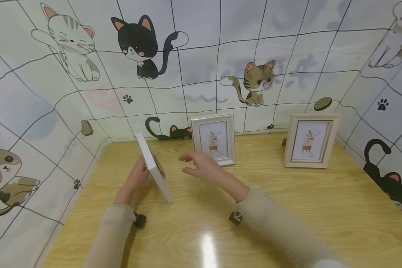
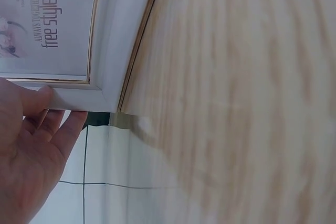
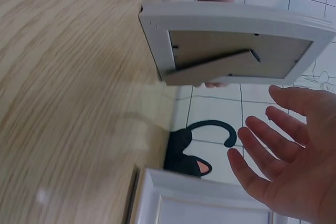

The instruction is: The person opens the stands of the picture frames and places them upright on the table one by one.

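In the head view a white photo frame [image 1: 151, 163] stands tilted at the left of the table, seen almost edge-on. My left hand [image 1: 138, 174] grips its left side, the thumb [image 2: 37, 99] on the front border and the fingers behind, as the left wrist view shows. Lettering reading "free style" is printed on its picture. From the right wrist view I see the brown backing [image 3: 210, 45] with a support leg [image 3: 212, 69] angled out. My right hand [image 1: 202, 167], fingers spread and holding nothing, hovers to the right of this frame, apart from it.
A silver-white photo frame [image 1: 213, 138] stands at the back middle, just behind my right hand. Farther right is a cream photo frame [image 1: 310, 141], also upright. Cat-patterned cloth [image 1: 201, 74] hangs behind the wooden table [image 1: 271, 208] and along its sides.
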Demonstrator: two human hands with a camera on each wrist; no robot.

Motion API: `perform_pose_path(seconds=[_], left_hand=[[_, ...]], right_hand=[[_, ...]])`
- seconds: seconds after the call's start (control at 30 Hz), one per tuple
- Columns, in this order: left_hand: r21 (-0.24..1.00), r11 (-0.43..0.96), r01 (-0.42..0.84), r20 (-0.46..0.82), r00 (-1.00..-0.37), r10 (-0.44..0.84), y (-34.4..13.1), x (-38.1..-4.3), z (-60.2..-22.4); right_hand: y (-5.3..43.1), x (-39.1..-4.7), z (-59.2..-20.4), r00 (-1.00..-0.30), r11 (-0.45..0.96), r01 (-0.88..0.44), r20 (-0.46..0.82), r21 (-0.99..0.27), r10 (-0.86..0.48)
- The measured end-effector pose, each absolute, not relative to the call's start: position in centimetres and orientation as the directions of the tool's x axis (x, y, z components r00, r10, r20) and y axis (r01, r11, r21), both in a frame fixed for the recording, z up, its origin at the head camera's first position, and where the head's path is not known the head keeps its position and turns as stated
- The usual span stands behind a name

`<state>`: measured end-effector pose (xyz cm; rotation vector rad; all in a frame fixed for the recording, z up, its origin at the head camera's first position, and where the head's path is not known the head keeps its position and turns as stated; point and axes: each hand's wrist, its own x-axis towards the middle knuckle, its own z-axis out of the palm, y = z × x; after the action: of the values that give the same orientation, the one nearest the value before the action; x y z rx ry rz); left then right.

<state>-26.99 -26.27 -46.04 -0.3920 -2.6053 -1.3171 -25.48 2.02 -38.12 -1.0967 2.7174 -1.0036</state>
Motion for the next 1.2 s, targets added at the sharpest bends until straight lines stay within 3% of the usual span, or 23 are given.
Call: perform_pose_path(seconds=[0.3, 0.7, 1.2], left_hand=[[0.741, 0.567, 0.359, 0.338, -0.93, 0.147, -26.0, -27.0, -46.0], [0.759, 0.566, 0.323, 0.291, -0.945, 0.149, -26.2, -26.9, -45.8], [0.764, 0.571, 0.301, 0.264, -0.953, 0.149, -26.0, -26.7, -45.7]], right_hand=[[-2.0, -26.2, -38.9, -0.694, 0.481, -0.649, 0.201, -0.589, -0.691], [-4.6, -26.3, -39.9, -0.685, 0.479, -0.664, 0.208, -0.574, -0.699], [-4.8, -26.9, -40.3, -0.609, 0.479, -0.78, 0.312, -0.402, -0.729]])
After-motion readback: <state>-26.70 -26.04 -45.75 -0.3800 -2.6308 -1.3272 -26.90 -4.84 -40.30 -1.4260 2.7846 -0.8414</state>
